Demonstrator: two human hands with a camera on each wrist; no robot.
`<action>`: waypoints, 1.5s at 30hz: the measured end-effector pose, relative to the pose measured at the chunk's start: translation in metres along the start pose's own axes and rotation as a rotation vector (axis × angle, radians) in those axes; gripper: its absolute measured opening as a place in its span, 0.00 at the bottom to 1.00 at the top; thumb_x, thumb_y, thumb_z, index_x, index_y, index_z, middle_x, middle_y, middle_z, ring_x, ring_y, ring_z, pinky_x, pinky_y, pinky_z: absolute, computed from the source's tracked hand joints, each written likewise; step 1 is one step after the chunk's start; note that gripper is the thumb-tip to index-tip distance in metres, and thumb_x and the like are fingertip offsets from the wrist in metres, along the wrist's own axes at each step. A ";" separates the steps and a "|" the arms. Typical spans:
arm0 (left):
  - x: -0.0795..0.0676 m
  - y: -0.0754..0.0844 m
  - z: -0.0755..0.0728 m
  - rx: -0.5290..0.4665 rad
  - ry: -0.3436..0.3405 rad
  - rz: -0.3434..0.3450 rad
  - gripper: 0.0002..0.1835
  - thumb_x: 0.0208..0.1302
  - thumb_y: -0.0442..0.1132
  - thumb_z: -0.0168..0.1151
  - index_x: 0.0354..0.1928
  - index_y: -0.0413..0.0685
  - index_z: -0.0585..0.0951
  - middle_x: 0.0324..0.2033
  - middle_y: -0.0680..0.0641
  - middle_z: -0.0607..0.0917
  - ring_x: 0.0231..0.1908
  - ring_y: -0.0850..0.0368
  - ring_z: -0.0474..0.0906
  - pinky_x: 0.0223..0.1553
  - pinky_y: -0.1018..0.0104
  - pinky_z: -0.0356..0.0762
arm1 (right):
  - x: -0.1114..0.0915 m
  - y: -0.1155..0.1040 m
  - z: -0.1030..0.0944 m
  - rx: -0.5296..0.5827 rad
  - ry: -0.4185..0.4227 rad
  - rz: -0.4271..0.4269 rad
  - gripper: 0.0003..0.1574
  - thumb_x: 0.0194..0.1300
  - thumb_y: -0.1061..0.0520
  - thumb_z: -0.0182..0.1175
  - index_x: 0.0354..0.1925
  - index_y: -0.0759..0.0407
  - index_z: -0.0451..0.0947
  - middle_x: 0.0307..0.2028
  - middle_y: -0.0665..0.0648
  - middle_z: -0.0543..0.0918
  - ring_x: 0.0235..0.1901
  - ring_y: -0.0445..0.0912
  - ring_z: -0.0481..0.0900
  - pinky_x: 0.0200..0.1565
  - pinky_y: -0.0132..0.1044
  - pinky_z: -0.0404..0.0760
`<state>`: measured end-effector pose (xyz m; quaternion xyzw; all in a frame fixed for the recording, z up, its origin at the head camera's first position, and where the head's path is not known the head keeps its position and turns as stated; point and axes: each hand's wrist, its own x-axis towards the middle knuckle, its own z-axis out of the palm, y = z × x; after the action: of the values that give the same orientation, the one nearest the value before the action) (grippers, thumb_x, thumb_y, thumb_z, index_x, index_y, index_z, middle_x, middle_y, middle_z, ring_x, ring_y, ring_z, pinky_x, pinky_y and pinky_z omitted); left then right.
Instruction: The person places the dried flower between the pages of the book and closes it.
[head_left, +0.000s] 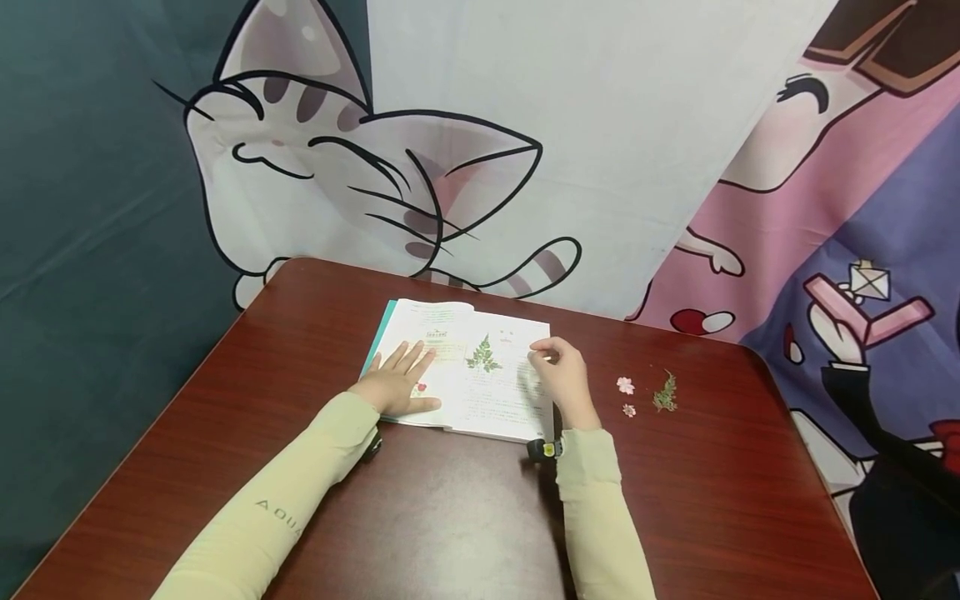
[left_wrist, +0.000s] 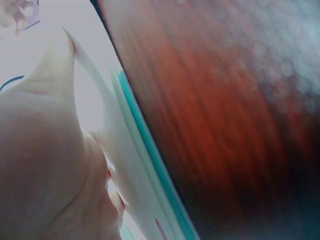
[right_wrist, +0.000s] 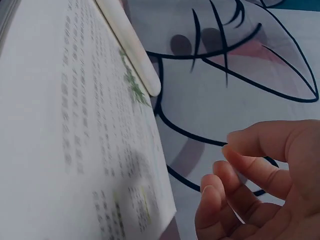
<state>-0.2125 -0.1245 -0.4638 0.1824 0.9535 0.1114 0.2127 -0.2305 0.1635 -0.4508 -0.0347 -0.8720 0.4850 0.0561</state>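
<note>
An open book (head_left: 517, 408) with a teal cover edge (left_wrist: 150, 142) lies on the table. My left hand (head_left: 397, 385) rests on its left page, fingers spread and thumb toward the gutter. On the right page lies a green, divided fern-like leaf (head_left: 483, 357), also seen edge-on in the right wrist view. At that page's right edge hovers my right hand (head_left: 564, 377). Its thumb and index fingertips (right_wrist: 231, 145) meet and the other fingers curl; I see nothing held between them. In the right wrist view this hand is apart from the page.
Right of the book, two small pink flowers (head_left: 625, 385) and a sprig of greenery (head_left: 665, 395) lie on the reddish-brown table (head_left: 697, 492). Behind the table hangs a cartoon-printed cloth (head_left: 600, 167). Each wrist wears a small black device (head_left: 542, 450).
</note>
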 end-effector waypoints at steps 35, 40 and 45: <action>0.002 -0.003 0.002 -0.009 -0.017 -0.010 0.51 0.72 0.69 0.49 0.82 0.49 0.41 0.81 0.41 0.37 0.79 0.40 0.28 0.73 0.34 0.31 | -0.002 0.023 -0.015 -0.280 -0.214 0.172 0.33 0.68 0.60 0.62 0.66 0.74 0.70 0.57 0.72 0.79 0.56 0.62 0.78 0.58 0.55 0.77; 0.008 -0.008 0.005 -0.007 -0.032 -0.012 0.53 0.70 0.72 0.47 0.82 0.51 0.38 0.81 0.43 0.34 0.79 0.41 0.26 0.74 0.35 0.30 | -0.002 0.021 -0.015 -0.258 -0.210 0.178 0.33 0.68 0.60 0.62 0.66 0.74 0.70 0.58 0.72 0.78 0.56 0.62 0.77 0.58 0.56 0.78; 0.020 -0.018 0.016 0.001 -0.013 -0.003 0.54 0.68 0.75 0.44 0.82 0.54 0.37 0.81 0.45 0.33 0.79 0.42 0.25 0.73 0.33 0.31 | -0.001 0.020 -0.016 -0.241 -0.210 0.187 0.33 0.68 0.59 0.61 0.67 0.72 0.70 0.60 0.72 0.77 0.58 0.61 0.76 0.59 0.56 0.77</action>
<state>-0.2276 -0.1313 -0.4905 0.1817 0.9524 0.1094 0.2191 -0.2270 0.1875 -0.4593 -0.0712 -0.9179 0.3811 -0.0850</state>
